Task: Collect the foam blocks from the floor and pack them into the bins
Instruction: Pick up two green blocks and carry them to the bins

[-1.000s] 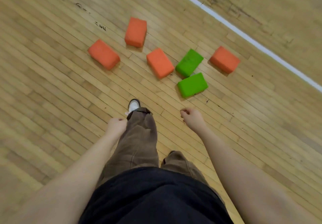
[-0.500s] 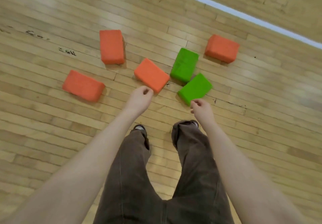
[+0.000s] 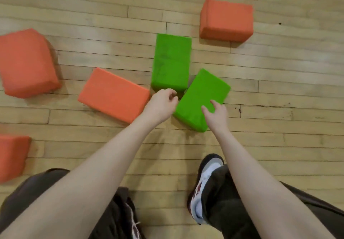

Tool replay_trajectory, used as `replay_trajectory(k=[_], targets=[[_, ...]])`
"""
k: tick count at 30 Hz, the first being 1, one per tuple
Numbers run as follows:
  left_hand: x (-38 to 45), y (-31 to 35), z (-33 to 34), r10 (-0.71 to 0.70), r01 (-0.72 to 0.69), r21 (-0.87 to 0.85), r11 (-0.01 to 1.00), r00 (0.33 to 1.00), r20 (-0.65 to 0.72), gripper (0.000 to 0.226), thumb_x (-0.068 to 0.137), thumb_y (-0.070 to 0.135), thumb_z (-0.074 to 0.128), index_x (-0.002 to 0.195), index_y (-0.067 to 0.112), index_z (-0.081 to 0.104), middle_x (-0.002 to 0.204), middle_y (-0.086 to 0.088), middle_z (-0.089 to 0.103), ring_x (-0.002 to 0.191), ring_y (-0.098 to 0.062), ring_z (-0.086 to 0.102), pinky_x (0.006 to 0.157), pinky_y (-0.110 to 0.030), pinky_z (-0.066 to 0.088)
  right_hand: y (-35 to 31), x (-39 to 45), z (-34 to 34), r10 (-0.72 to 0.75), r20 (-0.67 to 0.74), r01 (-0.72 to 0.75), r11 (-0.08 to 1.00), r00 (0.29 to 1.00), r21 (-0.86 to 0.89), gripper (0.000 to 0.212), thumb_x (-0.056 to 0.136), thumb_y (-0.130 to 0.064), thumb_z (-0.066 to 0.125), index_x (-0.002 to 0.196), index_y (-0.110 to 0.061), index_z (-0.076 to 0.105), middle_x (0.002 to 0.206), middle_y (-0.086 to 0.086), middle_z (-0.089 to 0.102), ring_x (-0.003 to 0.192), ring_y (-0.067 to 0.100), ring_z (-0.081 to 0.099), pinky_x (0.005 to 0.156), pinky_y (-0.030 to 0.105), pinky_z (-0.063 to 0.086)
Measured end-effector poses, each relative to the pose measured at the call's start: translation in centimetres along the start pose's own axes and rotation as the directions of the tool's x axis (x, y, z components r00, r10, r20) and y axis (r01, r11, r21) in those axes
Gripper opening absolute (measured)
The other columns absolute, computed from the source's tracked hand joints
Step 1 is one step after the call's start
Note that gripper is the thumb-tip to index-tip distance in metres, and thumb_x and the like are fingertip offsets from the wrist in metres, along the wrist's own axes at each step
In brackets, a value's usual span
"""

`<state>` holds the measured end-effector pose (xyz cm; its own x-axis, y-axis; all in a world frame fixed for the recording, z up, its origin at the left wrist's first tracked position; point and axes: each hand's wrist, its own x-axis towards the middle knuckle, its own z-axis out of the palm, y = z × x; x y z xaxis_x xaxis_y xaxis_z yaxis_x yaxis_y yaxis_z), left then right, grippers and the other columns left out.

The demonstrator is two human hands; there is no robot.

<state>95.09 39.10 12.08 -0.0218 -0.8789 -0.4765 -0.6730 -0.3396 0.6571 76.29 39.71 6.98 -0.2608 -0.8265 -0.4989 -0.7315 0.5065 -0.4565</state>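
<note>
Both hands reach low for the near green block [image 3: 200, 99] on the floor [image 3: 279, 127]. The right hand [image 3: 216, 111] spreads wide over it to grasp; the left hand [image 3: 162, 104] hovers beside it, loosely curled and holding nothing. 4 orange blocks [image 3: 113, 94] and 1 more green block [image 3: 171, 62] lie around; no bins are visible.

wood floor [image 3: 279, 145], orange blks [image 3: 113, 94], green blks [image 3: 171, 62]

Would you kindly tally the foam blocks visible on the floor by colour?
Orange blocks: 4
Green blocks: 2
Total: 6
</note>
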Motion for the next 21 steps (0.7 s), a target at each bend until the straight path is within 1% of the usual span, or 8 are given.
replay_trajectory(k=[2,4,6,8,11,15,18,21], targets=[[3.2,-1.6,3.7,0.073,-0.077,0.122,0.989,0.997,0.04,0.038,0.095,0.025,0.048,0.129,0.011,0.053,0.129,-0.013,0.054,0.117,-0.03,0.051,0.099,-0.036,0.04,2.2,2.4,1.9,0.03,-0.078,-0.035,0.997,0.997,-0.065,0.071,0.086,-0.045,0.061,0.143,-0.009,0.036,0.141,0.019,0.038,0.127,0.035,0.039,0.103,0.042,0.034],[5.3,-2.9,6.7,0.12,-0.142,0.306,0.942,0.989,0.089,0.046,0.095,0.031,0.047,0.138,0.016,0.043,0.142,-0.01,0.042,0.125,-0.033,0.041,0.103,-0.042,0.035,3.9,3.8,3.6,0.065,-0.15,-0.083,0.99,0.987,-0.116,0.088,0.082,-0.054,0.062,0.145,-0.005,0.026,0.145,0.02,0.03,0.131,0.036,0.033,0.105,0.044,0.03],[6.3,-4.0,9.0,0.144,-0.198,0.452,0.87,0.978,0.152,0.056,0.095,0.037,0.045,0.146,0.021,0.029,0.153,-0.006,0.024,0.134,-0.031,0.029,0.106,-0.043,0.028,5.1,4.3,5.1,0.107,-0.179,-0.129,0.985,0.978,-0.114,0.099,0.079,-0.06,0.062,0.146,0.0,0.02,0.149,0.021,0.023,0.135,0.036,0.026,0.109,0.044,0.023],[6.6,-5.0,10.4,0.155,-0.242,0.536,0.809,0.967,0.202,0.063,0.094,0.043,0.044,0.149,0.023,0.018,0.158,-0.003,0.01,0.138,-0.028,0.021,0.109,-0.043,0.023,5.9,4.5,6.1,0.144,-0.184,-0.158,0.985,0.972,-0.067,0.103,0.077,-0.064,0.061,0.145,0.002,0.02,0.15,0.022,0.021,0.136,0.036,0.023,0.11,0.044,0.02],[6.5,-6.1,11.3,0.209,-0.288,0.631,0.72,0.957,0.199,0.07,0.094,0.048,0.041,0.15,0.022,0.009,0.158,-0.006,0.002,0.138,-0.027,0.021,0.109,-0.042,0.02,6.3,4.4,6.8,0.146,-0.196,-0.141,0.989,0.97,0.04,0.102,0.075,-0.062,0.064,0.145,-0.002,0.02,0.149,0.02,0.021,0.136,0.035,0.023,0.11,0.045,0.019],[7.0,-6.8,10.4,0.241,-0.291,0.674,0.679,0.955,0.17,0.07,0.094,0.053,0.037,0.15,0.024,0.009,0.158,-0.005,0.005,0.141,-0.027,0.016,0.109,-0.042,0.016,6.4,3.5,6.7,0.048,-0.239,-0.014,0.99,0.97,0.143,0.096,0.076,-0.056,0.067,0.148,-0.013,0.02,0.149,0.018,0.019,0.135,0.034,0.025,0.11,0.047,0.024],[7.2,-7.4,9.5,0.238,-0.3,0.685,0.664,0.953,0.187,0.068,0.094,0.055,0.034,0.15,0.029,0.007,0.159,-0.003,0.004,0.141,-0.03,0.011,0.109,-0.044,0.013,6.5,2.3,6.8,-0.004,-0.185,0.069,0.936,0.983,0.345,0.089,0.084,-0.043,0.066,0.151,-0.024,0.011,0.153,0.01,0.017,0.136,0.017,0.023,0.107,0.029,0.022],[7.2,-7.9,9.1,0.241,-0.321,0.671,0.668,0.947,0.214,0.066,0.094,0.056,0.032,0.15,0.032,0.005,0.159,0.001,-0.002,0.141,-0.031,0.009,0.109,-0.045,0.011,6.1,1.4,7.2,-0.069,-0.223,0.164,0.881,0.972,0.443,0.081,0.09,-0.032,0.06,0.152,-0.024,0.007,0.152,0.001,0.021,0.126,-0.003,0.022,0.11,0.025,0.021]])
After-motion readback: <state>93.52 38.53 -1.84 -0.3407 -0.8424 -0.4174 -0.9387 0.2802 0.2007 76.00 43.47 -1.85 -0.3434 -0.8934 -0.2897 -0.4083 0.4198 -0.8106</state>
